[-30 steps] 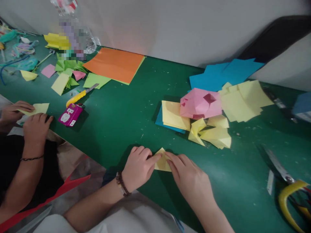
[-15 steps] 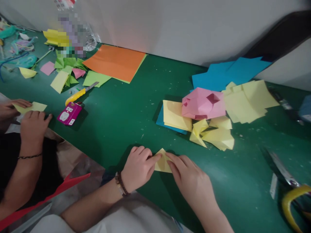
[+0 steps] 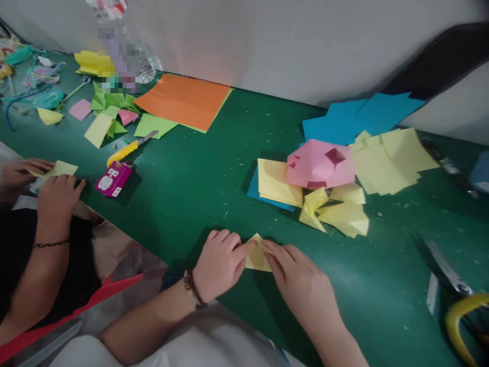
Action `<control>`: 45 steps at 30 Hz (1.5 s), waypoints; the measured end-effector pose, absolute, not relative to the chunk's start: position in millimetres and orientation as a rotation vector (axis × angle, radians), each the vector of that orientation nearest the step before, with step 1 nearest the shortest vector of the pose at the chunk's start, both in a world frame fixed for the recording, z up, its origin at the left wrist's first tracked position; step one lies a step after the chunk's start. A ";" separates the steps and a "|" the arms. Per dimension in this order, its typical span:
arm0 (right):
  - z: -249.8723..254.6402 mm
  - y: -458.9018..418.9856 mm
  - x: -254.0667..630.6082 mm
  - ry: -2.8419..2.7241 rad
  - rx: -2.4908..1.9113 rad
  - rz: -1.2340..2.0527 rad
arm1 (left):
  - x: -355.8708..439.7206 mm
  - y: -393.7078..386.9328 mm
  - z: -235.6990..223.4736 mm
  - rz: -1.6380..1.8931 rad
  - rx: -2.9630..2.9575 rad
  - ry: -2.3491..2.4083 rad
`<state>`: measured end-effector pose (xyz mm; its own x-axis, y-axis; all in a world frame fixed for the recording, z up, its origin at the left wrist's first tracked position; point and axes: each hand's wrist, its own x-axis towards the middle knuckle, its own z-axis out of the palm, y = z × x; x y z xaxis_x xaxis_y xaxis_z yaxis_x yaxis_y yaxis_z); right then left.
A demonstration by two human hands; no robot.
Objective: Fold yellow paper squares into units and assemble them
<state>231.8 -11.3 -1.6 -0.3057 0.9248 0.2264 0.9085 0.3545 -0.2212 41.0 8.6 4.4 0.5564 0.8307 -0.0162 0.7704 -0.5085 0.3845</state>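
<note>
Green and flecked with pale marks, the bench [image 3: 191, 178] runs along a grey wall [image 3: 244, 46]. At its near edge, in front of the person, a small piece of yellow paper [image 3: 258, 260] comes to a peak at its far side, between the two hands. The left hand [image 3: 219, 265], with a bracelet [image 3: 193, 290] at the wrist, has its grip closed on the left side of the paper; the right hand [image 3: 303, 280] pinches the right side, thumb and finger together.

Beyond the right hand lie folded yellow pieces [image 3: 346, 218], just beside a stack of yellow squares [image 3: 277, 181] on blue ones. Touching the stack is a pink folded shape [image 3: 319, 163], with pale yellow sheets [image 3: 389, 163] to its right and blue sheets [image 3: 355, 117] behind. Scissors [image 3: 463, 289] with yellow handles are at the far right.

Well to the left, a purple box [image 3: 113, 179] lies near a yellow-handled knife [image 3: 123, 152], below an orange sheet [image 3: 187, 102]. At the left edge, a co-worker's hands [image 3: 57, 196] hold another yellow piece [image 3: 63, 168].
</note>
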 end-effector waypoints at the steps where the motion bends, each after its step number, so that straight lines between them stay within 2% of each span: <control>1: -1.4 -11.2 231.6 -2.312 -1.621 0.071 | 40.9 8.5 4.0 0.238 2.448 1.310; 20: 1.7 -9.1 233.5 -2.287 -1.622 0.204 | 43.1 8.3 8.1 0.205 2.459 1.332; 39: -3.9 -12.8 233.2 -2.236 -1.617 0.203 | 42.5 12.0 10.6 0.139 2.492 1.323; 45: 14.9 -22.1 235.2 -2.105 -1.631 0.139 | 41.8 13.6 11.3 0.076 2.517 1.308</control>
